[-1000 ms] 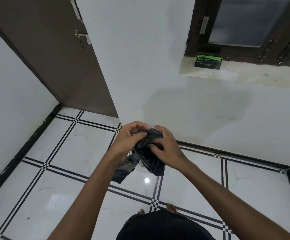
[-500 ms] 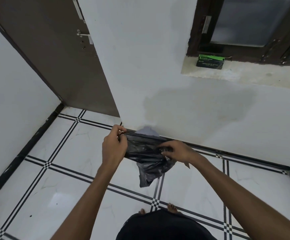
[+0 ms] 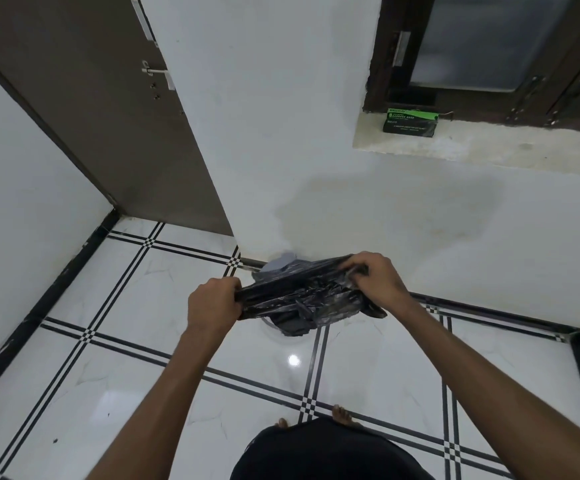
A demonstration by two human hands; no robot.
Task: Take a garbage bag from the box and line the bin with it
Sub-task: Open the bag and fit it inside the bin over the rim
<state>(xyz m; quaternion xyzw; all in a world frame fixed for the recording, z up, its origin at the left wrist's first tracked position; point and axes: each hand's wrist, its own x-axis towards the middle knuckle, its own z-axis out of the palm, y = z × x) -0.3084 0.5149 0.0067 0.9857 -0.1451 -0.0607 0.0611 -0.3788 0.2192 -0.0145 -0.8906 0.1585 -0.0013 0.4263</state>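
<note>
White marble floor tiles [image 3: 164,341] with thin black-and-white border lines ran beneath the person, meeting a white wall [image 3: 281,133] with a faint yellowish stain just above and beyond the hands. Both arms reached forward over the floor. Between the hands a black garbage bag [image 3: 302,296] was pulled out into a crumpled, glossy band, with a loose fold sagging below its middle. The left hand [image 3: 214,303] had its fingers curled tightly round the bag's left end, knuckles facing up. The right hand [image 3: 375,277] sat a little higher and farther from the body, its fingers and thumb bent down and pinching the bag's right end, where a short tail of plastic stuck out beneath the wrist. Just behind the stretched bag, between the two hands and against the foot of the wall, a grey rounded shape, likely the bin [image 3: 283,263], showed only in part, most of it hidden by the plastic. Well above and to the right of the right hand, a black-and-green garbage bag box [image 3: 410,121] lay on a pale window ledge [image 3: 489,147] under a dark-framed window [image 3: 482,39]. Far up and left of the left hand stood a brown door [image 3: 91,98] with a metal latch. Below the arms, bare toes and dark clothing showed at the bottom edge.
</note>
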